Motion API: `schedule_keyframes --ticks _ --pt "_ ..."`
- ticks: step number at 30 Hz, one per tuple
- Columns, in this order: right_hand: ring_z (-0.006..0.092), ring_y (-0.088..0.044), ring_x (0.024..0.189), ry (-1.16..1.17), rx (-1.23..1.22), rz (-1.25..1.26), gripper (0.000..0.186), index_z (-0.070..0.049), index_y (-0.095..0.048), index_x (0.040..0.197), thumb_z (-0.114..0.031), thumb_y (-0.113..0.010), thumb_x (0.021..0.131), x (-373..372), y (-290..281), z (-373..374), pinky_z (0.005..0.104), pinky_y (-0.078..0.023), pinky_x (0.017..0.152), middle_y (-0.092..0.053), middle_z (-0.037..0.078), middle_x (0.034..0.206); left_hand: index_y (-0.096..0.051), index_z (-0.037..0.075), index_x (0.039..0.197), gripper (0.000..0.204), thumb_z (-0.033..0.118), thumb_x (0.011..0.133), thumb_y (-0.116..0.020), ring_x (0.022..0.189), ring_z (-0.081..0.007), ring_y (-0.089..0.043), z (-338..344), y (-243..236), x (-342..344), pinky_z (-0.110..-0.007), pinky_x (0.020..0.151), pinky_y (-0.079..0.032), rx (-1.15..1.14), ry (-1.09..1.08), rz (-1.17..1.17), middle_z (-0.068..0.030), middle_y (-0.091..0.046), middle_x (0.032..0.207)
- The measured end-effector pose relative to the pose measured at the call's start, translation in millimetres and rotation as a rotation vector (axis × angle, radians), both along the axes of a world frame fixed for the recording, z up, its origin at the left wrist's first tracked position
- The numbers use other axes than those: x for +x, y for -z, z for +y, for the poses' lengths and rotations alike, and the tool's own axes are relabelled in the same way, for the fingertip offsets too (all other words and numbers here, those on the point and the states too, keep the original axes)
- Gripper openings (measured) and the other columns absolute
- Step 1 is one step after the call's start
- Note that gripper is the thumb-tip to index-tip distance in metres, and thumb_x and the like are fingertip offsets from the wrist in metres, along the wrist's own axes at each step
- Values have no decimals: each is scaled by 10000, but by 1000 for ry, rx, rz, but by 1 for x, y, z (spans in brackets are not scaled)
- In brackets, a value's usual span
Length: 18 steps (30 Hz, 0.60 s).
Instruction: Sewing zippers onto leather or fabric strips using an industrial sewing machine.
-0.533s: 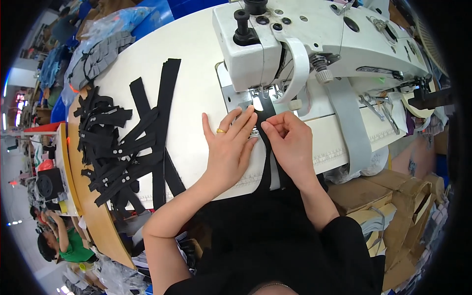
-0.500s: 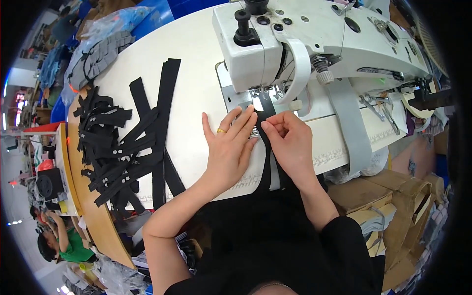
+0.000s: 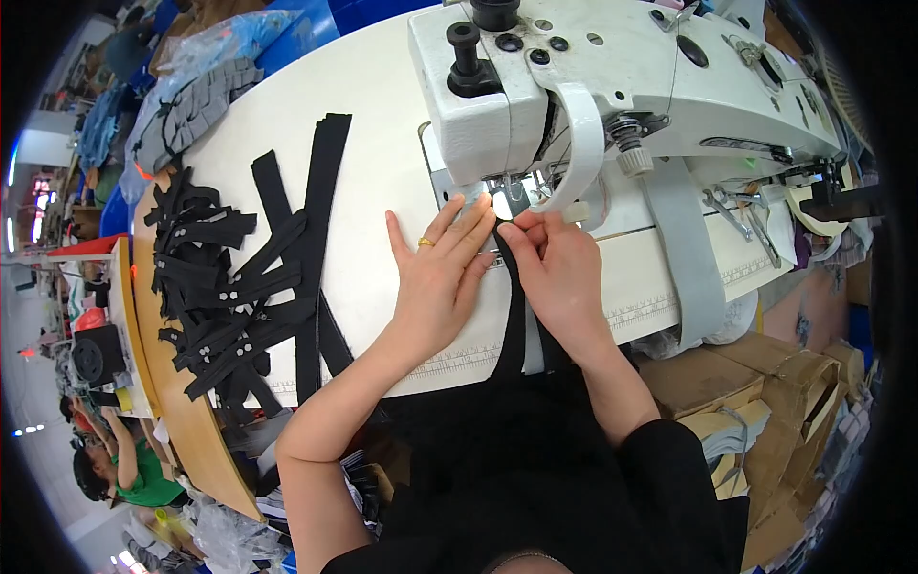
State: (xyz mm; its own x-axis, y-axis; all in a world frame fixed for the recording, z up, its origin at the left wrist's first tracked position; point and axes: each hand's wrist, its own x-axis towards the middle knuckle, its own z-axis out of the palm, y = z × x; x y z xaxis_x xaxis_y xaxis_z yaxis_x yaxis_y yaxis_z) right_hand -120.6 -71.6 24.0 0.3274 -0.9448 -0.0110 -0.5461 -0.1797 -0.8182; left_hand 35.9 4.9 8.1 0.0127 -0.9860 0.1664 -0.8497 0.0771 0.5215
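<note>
A white sewing machine (image 3: 488,124) has a black strip (image 3: 509,335) with a grey band (image 3: 532,354) running toward me from under its presser foot. My left hand (image 3: 438,279) lies palm down with fingers out, its fingertips resting at the strip's left side just before the foot. My right hand (image 3: 559,282) pinches the strip a short way below the foot, thumb and forefinger together. Left of them, several long black strips (image 3: 325,172) lie beside a tangled pile of black zipper strips (image 3: 220,287) with small silver pieces.
The white table (image 3: 382,134) carries a grey strap (image 3: 684,258) and metal tools (image 3: 741,220) at right. Grey fabric (image 3: 196,115) and blue bins (image 3: 296,38) sit at the back left, cardboard boxes (image 3: 765,402) at lower right. A co-worker in green (image 3: 148,474) is at far left.
Both hands have shifted a little up and to the left, closer to the presser foot, and the strip between them has moved with them.
</note>
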Motion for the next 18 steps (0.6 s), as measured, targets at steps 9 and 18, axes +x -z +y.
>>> schedule_keyframes --ticks 9,18 --pt "310 -620 1132 -652 -574 86 454 -83 -694 1288 6 -705 842 -54 15 -27 414 -541 898 -637 59 1328 -789 82 1088 164 126 944 -725 1197 -239 -640 -26 -9 13 -568 1197 -185 -34 -70 197 -63 -740 1220" --pt "294 -618 1006 -673 -583 -3 479 -58 -684 1284 15 -689 811 -53 17 -33 393 -556 855 -654 73 1275 -698 18 940 194 88 768 -751 644 -173 -693 -69 -15 10 -301 675 -540 80 -408 574 -56 -754 779"
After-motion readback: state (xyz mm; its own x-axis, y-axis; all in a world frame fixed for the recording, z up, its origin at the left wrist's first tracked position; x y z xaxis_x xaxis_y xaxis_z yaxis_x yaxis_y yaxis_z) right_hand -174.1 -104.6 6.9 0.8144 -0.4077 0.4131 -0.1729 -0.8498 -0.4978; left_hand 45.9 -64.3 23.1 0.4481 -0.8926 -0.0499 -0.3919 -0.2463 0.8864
